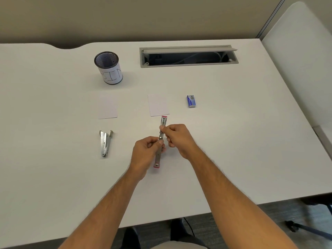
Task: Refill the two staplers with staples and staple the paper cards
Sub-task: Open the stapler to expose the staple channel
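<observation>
Both hands work the opened pink stapler (161, 141) above the table (233, 141): the left hand (146, 150) grips its middle, the right hand (177, 139) pinches the upper part. A silver stapler (105, 143) lies left, two paper cards (107, 108) beyond. The mesh cup (109, 70) reads "BIN"; the blue staple box (191, 101) print is illegible.

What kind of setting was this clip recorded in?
Most likely an office workstation: a white desk with a built-in cable tray, a mesh pen cup, and a partition panel at the right edge.
</observation>
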